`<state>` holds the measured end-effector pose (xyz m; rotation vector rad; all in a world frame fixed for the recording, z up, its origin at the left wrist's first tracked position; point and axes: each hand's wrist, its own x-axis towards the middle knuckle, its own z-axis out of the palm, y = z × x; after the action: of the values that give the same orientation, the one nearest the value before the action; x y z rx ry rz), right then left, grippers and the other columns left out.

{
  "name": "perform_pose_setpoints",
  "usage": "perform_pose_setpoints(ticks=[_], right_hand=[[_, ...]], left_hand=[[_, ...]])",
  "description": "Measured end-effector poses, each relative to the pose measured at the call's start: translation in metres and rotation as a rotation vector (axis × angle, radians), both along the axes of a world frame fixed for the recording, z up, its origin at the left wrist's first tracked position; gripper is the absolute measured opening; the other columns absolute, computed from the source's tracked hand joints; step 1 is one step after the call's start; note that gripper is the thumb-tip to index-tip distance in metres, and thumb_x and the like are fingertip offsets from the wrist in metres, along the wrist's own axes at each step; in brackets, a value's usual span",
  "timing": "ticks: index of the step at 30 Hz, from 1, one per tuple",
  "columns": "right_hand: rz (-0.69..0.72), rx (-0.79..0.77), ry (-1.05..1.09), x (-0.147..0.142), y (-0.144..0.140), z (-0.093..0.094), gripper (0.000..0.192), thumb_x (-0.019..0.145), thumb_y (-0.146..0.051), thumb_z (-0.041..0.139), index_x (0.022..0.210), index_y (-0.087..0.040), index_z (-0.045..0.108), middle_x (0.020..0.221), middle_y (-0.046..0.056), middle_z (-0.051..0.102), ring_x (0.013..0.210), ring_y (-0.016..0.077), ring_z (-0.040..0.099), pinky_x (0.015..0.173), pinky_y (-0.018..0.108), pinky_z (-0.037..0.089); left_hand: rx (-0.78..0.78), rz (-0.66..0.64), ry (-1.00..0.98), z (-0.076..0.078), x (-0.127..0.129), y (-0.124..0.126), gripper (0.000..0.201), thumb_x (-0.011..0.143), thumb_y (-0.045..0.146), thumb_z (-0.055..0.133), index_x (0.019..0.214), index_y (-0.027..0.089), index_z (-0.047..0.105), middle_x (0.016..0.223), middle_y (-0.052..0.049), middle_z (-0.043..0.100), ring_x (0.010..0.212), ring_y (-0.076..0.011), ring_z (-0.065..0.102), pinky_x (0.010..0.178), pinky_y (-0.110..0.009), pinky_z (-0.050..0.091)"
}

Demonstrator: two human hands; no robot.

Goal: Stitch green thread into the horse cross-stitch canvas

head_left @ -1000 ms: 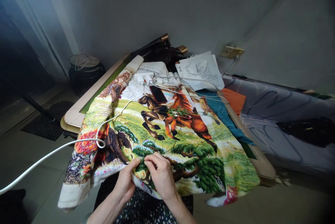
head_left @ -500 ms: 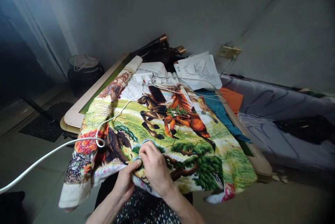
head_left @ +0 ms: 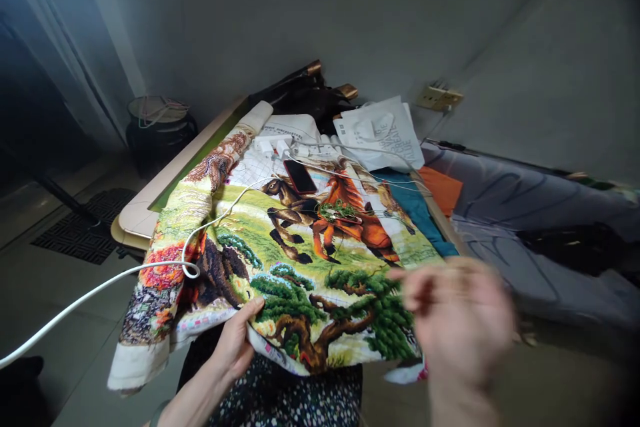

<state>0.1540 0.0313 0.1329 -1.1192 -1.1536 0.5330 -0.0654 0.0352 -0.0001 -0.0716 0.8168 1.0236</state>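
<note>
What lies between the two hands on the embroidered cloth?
In the head view, only the stitched green pine tree on the colourful embroidered horse cloth lies between the left hand and the blurred right hand.

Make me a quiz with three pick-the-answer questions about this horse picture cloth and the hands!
1. Where does the phone lie?
A. on the embroidered cloth
B. on the floor
C. in a hand

2. What colour is the cable looped on the cloth?
A. red
B. white
C. black

3. What is the left hand doing?
A. lying flat on the floor
B. gripping the cloth's near edge
C. holding the phone

Answers: 1 A, it rests by the brown horse; 2 B, it shows white; 3 B, its thumb presses on the cloth while the right hand is lifted and blurred.
</note>
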Motion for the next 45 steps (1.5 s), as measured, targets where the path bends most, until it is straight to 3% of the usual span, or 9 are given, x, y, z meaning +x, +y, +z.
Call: perform_pose_setpoints(ticks=[2, 4, 6, 9, 13, 23, 36, 45], right_hand=[[0.148, -0.224, -0.002, -0.024, 0.001, -0.031, 0.012, 0.095, -0.034, 0.051, 0.092, -0.022, 0.05, 0.052, -0.007, 0.051, 0.042, 0.01, 0.047, 0.041, 0.018, 0.039], [0.301, -0.437, -0.08, -0.05, -0.002, -0.06, 0.013, 0.095, -0.033, 0.048, 0.092, -0.02, 0.052, 0.053, -0.006, 0.05, 0.045, 0.0102, 0.047, 0.041, 0.017, 0.037], [0.381, -0.527, -0.214, -0.07, -0.006, -0.082, 0.015, 0.093, -0.028, 0.046, 0.093, -0.018, 0.058, 0.055, -0.005, 0.051, 0.049, 0.0111, 0.049, 0.045, 0.019, 0.039], [0.362, -0.536, -0.442, -0.085, -0.008, -0.097, 0.022, 0.09, -0.021, 0.047, 0.093, -0.017, 0.068, 0.058, -0.001, 0.059, 0.052, 0.0128, 0.053, 0.05, 0.021, 0.04], [0.297, -0.517, -0.565, -0.087, -0.006, -0.097, 0.026, 0.089, -0.019, 0.049, 0.095, -0.018, 0.075, 0.065, 0.002, 0.068, 0.055, 0.0147, 0.06, 0.05, 0.021, 0.041], [0.289, -0.471, -0.631, -0.091, -0.005, -0.094, 0.028, 0.088, -0.017, 0.05, 0.097, -0.019, 0.077, 0.077, 0.003, 0.075, 0.06, 0.0152, 0.064, 0.054, 0.022, 0.043], [0.269, -0.566, -0.609, -0.093, -0.005, -0.094, 0.028, 0.089, -0.02, 0.049, 0.098, -0.017, 0.076, 0.073, 0.005, 0.073, 0.056, 0.016, 0.063, 0.052, 0.022, 0.045], [0.274, -0.51, -0.573, -0.09, -0.006, -0.097, 0.028, 0.088, -0.02, 0.05, 0.098, -0.021, 0.077, 0.066, 0.002, 0.071, 0.058, 0.0167, 0.063, 0.052, 0.022, 0.045]], left_hand=[[0.007, -0.009, -0.001, -0.001, 0.0, 0.0, 0.013, 0.069, 0.015, 0.075, 0.081, 0.011, 0.075, 0.084, -0.01, 0.078, 0.088, -0.0258, 0.071, 0.092, -0.038, 0.051], [0.012, -0.014, -0.002, -0.002, 0.0, 0.0, 0.012, 0.069, 0.015, 0.075, 0.08, 0.011, 0.075, 0.081, -0.009, 0.077, 0.082, -0.0243, 0.071, 0.09, -0.037, 0.052], [0.003, 0.001, 0.008, -0.003, 0.0, 0.0, 0.009, 0.068, 0.015, 0.076, 0.076, 0.012, 0.074, 0.076, -0.007, 0.076, 0.073, -0.0219, 0.07, 0.086, -0.037, 0.054], [-0.027, 0.037, 0.023, -0.004, 0.0, 0.001, 0.005, 0.066, 0.011, 0.076, 0.07, 0.013, 0.073, 0.071, -0.006, 0.075, 0.066, -0.0194, 0.068, 0.082, -0.035, 0.055], [-0.045, 0.056, 0.015, -0.003, 0.001, 0.001, 0.006, 0.065, 0.009, 0.075, 0.069, 0.013, 0.073, 0.07, -0.006, 0.074, 0.065, -0.0185, 0.067, 0.08, -0.034, 0.055], [-0.052, 0.062, 0.014, -0.001, 0.001, 0.001, 0.005, 0.065, 0.007, 0.075, 0.069, 0.011, 0.073, 0.07, -0.007, 0.074, 0.066, -0.0186, 0.067, 0.083, -0.036, 0.055], [-0.029, 0.054, 0.012, -0.004, 0.001, 0.0, 0.004, 0.066, 0.01, 0.075, 0.069, 0.012, 0.072, 0.07, -0.006, 0.074, 0.065, -0.0191, 0.068, 0.082, -0.035, 0.055], [-0.045, 0.074, 0.017, -0.003, 0.002, 0.0, 0.005, 0.067, 0.008, 0.074, 0.069, 0.012, 0.072, 0.071, -0.006, 0.074, 0.066, -0.0192, 0.068, 0.083, -0.036, 0.055]])
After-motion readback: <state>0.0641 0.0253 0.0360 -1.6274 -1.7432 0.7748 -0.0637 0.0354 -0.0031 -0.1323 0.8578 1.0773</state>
